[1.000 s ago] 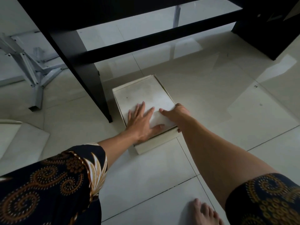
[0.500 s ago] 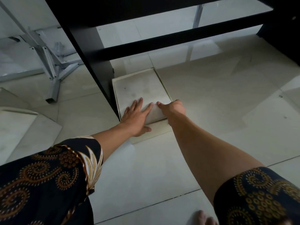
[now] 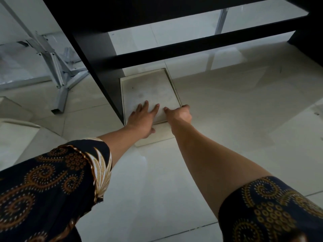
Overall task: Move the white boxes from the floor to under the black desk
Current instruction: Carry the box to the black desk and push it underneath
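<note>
A flat white box [image 3: 150,89] lies on the tiled floor, its far half under the black desk [image 3: 108,16] and its left side tight against the desk's left side panel [image 3: 97,67]. My left hand [image 3: 142,119] lies flat on the box's near end, fingers spread. My right hand [image 3: 180,115] grips the near right corner, thumb on the lid and fingers curled over the edge. The box's near edge shows between my wrists.
A white metal folding stand [image 3: 57,67] stands left of the desk panel. Another white box [image 3: 15,137] sits at the left edge of view. A black crossbar [image 3: 201,48] spans low at the desk's back. Open floor stretches to the right under the desk.
Both hands have slid the box further away, deeper under the desk and closer along the left panel. My arms are more stretched out.
</note>
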